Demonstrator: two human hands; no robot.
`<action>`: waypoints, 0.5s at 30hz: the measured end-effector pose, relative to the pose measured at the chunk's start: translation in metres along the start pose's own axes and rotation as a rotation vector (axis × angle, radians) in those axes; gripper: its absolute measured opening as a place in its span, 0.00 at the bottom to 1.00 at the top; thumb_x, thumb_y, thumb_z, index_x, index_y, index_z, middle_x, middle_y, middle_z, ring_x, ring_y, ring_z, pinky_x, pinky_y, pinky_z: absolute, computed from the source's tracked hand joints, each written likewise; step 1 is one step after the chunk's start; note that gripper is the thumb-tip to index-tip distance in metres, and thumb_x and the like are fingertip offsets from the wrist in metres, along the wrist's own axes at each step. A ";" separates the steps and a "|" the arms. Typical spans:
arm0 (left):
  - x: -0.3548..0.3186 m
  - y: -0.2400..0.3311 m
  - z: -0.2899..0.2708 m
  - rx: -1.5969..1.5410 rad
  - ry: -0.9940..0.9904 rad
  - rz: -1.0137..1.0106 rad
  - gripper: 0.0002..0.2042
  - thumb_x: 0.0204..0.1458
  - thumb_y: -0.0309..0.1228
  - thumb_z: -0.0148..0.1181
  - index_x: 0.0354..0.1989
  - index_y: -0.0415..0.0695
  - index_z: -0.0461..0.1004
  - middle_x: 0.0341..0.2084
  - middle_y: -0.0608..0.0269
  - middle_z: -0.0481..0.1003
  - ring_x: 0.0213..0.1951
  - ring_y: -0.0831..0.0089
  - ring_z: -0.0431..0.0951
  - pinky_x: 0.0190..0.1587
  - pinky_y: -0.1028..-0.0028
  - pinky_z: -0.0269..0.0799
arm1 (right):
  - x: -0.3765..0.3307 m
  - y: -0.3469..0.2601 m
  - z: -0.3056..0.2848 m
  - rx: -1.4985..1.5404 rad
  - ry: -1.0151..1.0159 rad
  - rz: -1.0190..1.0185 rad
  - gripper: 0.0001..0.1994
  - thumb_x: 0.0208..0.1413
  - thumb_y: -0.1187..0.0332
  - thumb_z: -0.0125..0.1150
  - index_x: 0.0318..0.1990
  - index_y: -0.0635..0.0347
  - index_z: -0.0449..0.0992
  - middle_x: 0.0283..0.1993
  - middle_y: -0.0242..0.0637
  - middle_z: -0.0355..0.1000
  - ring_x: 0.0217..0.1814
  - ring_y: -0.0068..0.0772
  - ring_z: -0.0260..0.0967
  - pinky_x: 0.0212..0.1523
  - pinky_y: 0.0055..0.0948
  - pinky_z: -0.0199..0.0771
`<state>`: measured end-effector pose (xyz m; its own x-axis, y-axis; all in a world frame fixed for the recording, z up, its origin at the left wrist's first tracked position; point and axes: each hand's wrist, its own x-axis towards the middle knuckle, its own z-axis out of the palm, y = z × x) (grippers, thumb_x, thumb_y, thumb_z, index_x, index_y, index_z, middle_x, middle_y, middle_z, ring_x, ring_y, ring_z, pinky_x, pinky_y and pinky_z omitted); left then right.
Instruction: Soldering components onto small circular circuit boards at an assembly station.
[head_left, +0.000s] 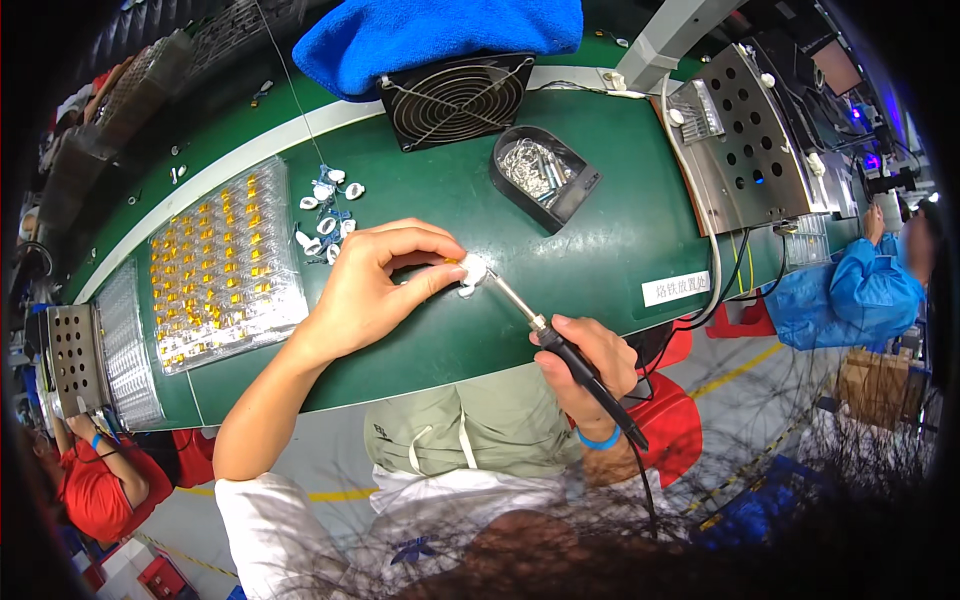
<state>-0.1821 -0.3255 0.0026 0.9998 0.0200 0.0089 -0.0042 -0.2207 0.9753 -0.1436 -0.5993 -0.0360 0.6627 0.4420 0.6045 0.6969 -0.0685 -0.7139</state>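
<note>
My left hand (385, 275) is closed in a pinch on a small white round part (474, 270) over the green bench. In my right hand (597, 368) is a black-handled soldering iron (566, 350), held like a pen. Its metal tip slants up and left and reaches the white part; whether they touch is too small to tell. Several similar white parts with dark blue wires (325, 222) lie loose beyond my left hand. A clear plastic tray (285, 290) with rows of small orange-yellow pieces lies to the left of that hand.
A black bin (572, 205) of small metal pieces sits beyond my right hand. Behind it stand a black fan (455, 100) and a blue towel (440, 40). A perforated metal box (735, 150) with cables stands at right. People in red (105, 490) and blue (870, 290) sit farther off.
</note>
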 end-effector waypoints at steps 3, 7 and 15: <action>0.000 -0.004 0.004 0.003 0.047 0.036 0.09 0.60 0.18 0.66 0.48 0.32 0.83 0.46 0.53 0.84 0.49 0.68 0.85 0.57 0.70 0.82 | 0.003 -0.001 -0.002 -0.033 -0.043 -0.017 0.20 0.56 0.66 0.79 0.52 0.67 0.80 0.33 0.43 0.84 0.34 0.41 0.85 0.35 0.32 0.82; -0.002 -0.007 0.007 -0.055 0.060 0.056 0.15 0.60 0.17 0.64 0.56 0.33 0.79 0.48 0.51 0.84 0.53 0.66 0.85 0.58 0.69 0.82 | 0.006 -0.001 0.000 -0.046 -0.067 -0.035 0.21 0.54 0.66 0.81 0.51 0.67 0.81 0.34 0.43 0.85 0.34 0.40 0.85 0.34 0.31 0.81; -0.004 -0.003 0.006 0.023 0.058 0.052 0.20 0.58 0.18 0.63 0.60 0.35 0.76 0.48 0.51 0.86 0.52 0.65 0.87 0.58 0.68 0.81 | 0.010 0.001 0.007 -0.080 -0.070 -0.093 0.20 0.51 0.66 0.82 0.46 0.69 0.82 0.29 0.43 0.81 0.27 0.40 0.80 0.28 0.33 0.76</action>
<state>-0.1862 -0.3310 -0.0018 0.9953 0.0643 0.0728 -0.0550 -0.2448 0.9680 -0.1384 -0.5890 -0.0332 0.5753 0.5109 0.6388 0.7761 -0.0943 -0.6235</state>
